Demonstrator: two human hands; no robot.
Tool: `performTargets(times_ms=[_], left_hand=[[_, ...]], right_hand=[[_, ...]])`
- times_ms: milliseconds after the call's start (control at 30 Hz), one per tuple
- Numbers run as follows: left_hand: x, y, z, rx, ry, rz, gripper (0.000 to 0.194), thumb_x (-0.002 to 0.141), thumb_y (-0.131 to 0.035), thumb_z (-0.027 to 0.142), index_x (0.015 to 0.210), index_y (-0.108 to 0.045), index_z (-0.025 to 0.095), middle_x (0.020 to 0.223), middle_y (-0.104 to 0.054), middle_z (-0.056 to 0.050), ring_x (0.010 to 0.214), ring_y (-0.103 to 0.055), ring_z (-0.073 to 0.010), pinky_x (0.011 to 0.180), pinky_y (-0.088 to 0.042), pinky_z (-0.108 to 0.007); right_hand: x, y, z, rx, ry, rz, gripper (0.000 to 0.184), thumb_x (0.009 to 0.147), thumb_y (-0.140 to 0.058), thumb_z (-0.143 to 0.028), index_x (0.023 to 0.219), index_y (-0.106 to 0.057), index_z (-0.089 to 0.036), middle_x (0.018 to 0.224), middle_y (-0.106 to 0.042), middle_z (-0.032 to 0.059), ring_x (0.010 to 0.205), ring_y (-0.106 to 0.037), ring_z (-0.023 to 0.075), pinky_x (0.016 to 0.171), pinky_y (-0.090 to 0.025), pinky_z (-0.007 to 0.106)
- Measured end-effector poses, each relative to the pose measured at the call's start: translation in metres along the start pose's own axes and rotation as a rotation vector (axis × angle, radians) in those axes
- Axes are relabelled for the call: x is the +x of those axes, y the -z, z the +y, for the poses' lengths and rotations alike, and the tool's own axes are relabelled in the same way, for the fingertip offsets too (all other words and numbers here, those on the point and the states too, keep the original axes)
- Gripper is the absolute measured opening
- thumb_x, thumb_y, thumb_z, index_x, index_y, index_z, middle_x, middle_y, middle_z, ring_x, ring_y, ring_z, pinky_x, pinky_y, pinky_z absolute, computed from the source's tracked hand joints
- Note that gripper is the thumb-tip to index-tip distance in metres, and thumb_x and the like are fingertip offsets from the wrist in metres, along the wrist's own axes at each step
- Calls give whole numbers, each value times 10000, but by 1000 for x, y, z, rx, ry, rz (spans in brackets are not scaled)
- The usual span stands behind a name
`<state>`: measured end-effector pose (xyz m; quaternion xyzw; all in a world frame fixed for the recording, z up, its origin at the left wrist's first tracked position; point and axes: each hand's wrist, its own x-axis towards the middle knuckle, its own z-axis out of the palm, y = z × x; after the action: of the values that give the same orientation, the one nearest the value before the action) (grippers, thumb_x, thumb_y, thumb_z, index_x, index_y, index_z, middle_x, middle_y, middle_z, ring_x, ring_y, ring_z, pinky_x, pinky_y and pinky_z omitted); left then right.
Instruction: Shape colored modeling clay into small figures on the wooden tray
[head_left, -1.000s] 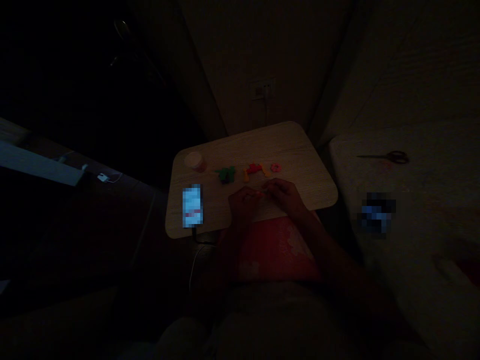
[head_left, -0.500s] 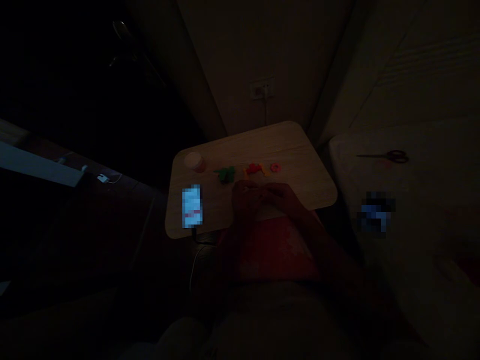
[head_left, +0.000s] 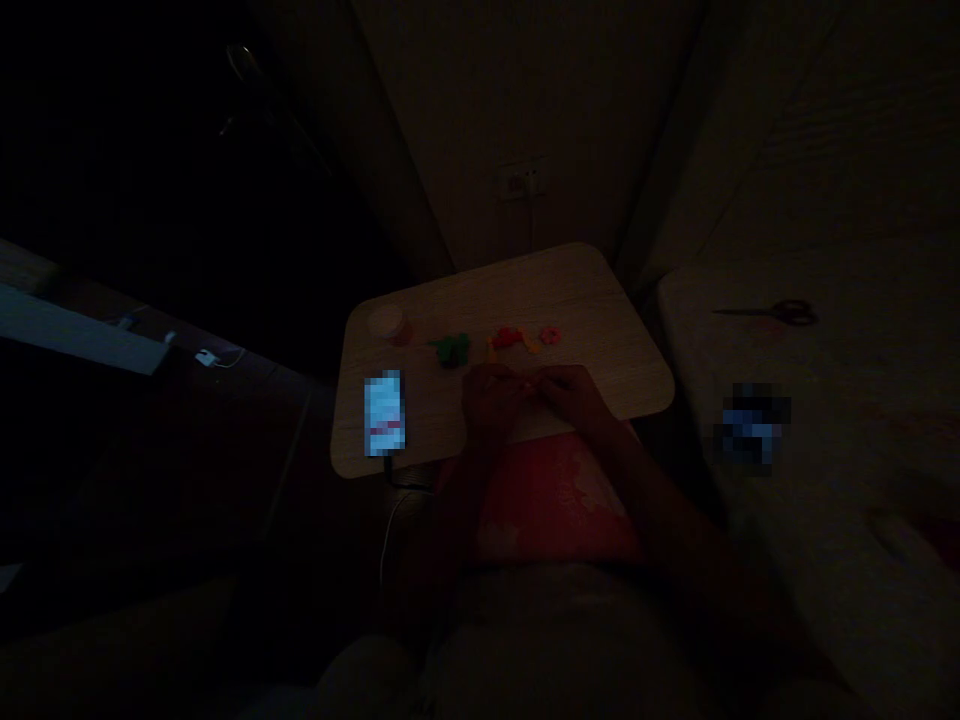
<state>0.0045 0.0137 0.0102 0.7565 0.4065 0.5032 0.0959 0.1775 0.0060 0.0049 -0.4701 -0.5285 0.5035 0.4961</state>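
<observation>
The scene is very dark. My left hand (head_left: 491, 400) and my right hand (head_left: 574, 392) rest close together on the near part of a small light wooden table (head_left: 600, 300), fingers curled toward each other around something small that I cannot make out. Just beyond them lie small clay-like shapes: a green lump (head_left: 452, 347), a red and orange piece (head_left: 511, 339) and a small pink ring (head_left: 551, 335). A small round pot (head_left: 388, 323) stands at the table's far left.
A lit phone (head_left: 384, 412) lies at the table's left front with a cable hanging below. Scissors (head_left: 780, 312) and a dark blurred item (head_left: 752, 424) lie on the pale surface to the right. A wall socket (head_left: 519, 182) is behind the table.
My two hands have drawn closer together and shifted slightly over the table's near part. The clay shapes, pot and phone have stayed in place.
</observation>
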Motion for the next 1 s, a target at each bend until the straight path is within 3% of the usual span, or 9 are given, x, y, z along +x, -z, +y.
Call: performTargets(times_ms=[333,567,700,1000], left_hand=[[3,1,2,-35,-16,-74,222,969,-674,414,1028,-786,233,1038,-698,-65,995,-660,-198,928,-537,-387],[2,-1,0,-62,5,-68,221,991,-641,388,989,-791,225,1009,-693,-64,980,-659,-194,923,-535,-378],[0,-2,-1,-53,0,-74,225,983,-650,398,962,-796,227,998,-691,-67,969,-651,-202,930,-530,-390],[1,-1,0,-60,22,-60,241,957,-683,434,1018,-772,219,1022,-680,-67,982,-661,-198,915,-550,-376]], right_hand=[[-2,0,-3,71,10,-15,388,818,-725,-555,738,-777,-179,687,-718,42,640,-631,172,622,-514,289],[-1,-1,-6,115,-28,-14,476,763,-758,-653,722,-763,-179,661,-707,38,607,-611,163,585,-499,279],[0,-2,-7,82,-34,6,442,711,-819,-617,713,-759,-180,635,-690,23,579,-576,145,558,-470,265],[-2,-1,-4,204,-65,59,329,692,-849,-501,773,-787,-188,697,-743,39,596,-633,155,594,-526,283]])
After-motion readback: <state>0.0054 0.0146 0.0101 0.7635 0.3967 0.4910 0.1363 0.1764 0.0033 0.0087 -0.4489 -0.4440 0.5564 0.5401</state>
